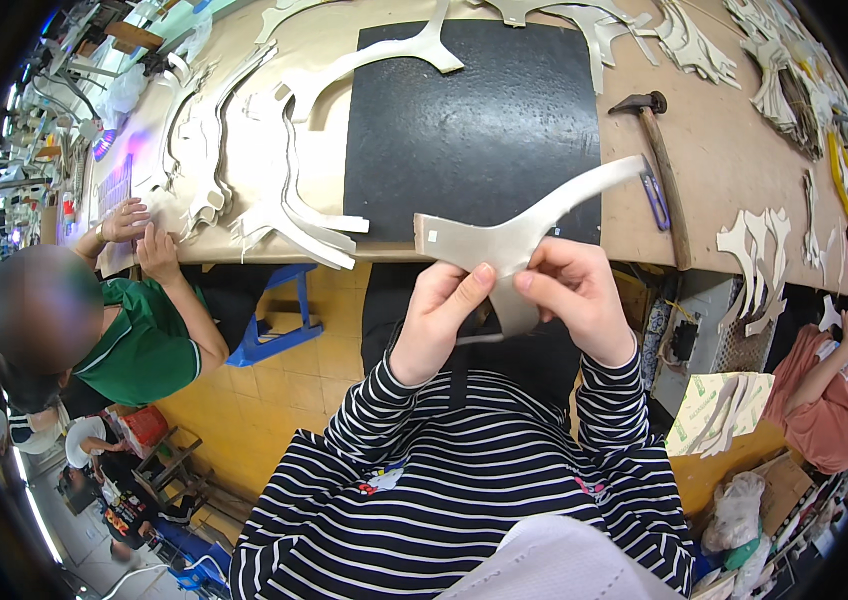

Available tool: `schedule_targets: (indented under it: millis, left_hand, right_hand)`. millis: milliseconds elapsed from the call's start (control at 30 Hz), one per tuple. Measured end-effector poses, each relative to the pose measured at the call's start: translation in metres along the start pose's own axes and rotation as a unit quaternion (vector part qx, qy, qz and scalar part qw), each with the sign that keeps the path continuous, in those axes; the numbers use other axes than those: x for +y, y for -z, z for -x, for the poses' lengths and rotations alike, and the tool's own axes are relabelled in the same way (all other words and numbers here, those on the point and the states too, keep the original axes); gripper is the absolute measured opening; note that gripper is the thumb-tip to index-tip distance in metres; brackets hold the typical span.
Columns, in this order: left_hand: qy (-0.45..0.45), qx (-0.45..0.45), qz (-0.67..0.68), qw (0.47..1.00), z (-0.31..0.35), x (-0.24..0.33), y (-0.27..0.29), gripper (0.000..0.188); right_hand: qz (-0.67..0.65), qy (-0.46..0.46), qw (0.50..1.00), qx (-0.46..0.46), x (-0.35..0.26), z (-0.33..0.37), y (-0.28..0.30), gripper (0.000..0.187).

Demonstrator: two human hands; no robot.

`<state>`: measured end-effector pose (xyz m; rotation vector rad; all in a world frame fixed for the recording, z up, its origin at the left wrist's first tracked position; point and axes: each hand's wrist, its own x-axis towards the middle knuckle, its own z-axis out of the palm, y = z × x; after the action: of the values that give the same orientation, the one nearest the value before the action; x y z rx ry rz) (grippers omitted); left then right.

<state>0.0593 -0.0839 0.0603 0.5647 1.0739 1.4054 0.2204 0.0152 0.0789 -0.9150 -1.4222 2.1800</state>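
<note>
Both hands hold one cut cream leather-like piece in front of my chest, at the near edge of the table. It has a long curved arm reaching to the upper right, a short wide end at the left with a small white mark, and a part hanging down between my hands. My left hand pinches it from the left, thumb on top. From the right, my right hand grips it close to the middle, thumb and fingers closed. Beyond the piece lies a black mat, partly covered by it.
Right of the mat lie a hammer and a small purple hand tool. Stacks of similar cut pieces spread over the table. A co-worker in green sits left, another person in pink right. A blue stool stands below.
</note>
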Motion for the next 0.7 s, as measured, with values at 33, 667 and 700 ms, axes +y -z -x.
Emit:
schedule_targets:
  millis: [33, 667, 700]
  left_hand:
    - [-0.005, -0.012, -0.022, 1.0, 0.0, 0.0, -0.001, 0.028]
    - [0.044, -0.072, 0.285, 0.955, 0.016, 0.001, -0.016, 0.034]
    - [0.046, -0.07, 0.29, 0.953, 0.017, 0.0, -0.016, 0.034]
  right_hand:
    - [-0.001, 0.01, 1.0, 0.015, 0.001, 0.0, -0.001, 0.014]
    - [-0.276, 0.078, 0.956, 0.067, 0.02, 0.01, -0.032, 0.018]
    - [-0.285, 0.089, 0.952, 0.061, 0.02, 0.01, -0.033, 0.018]
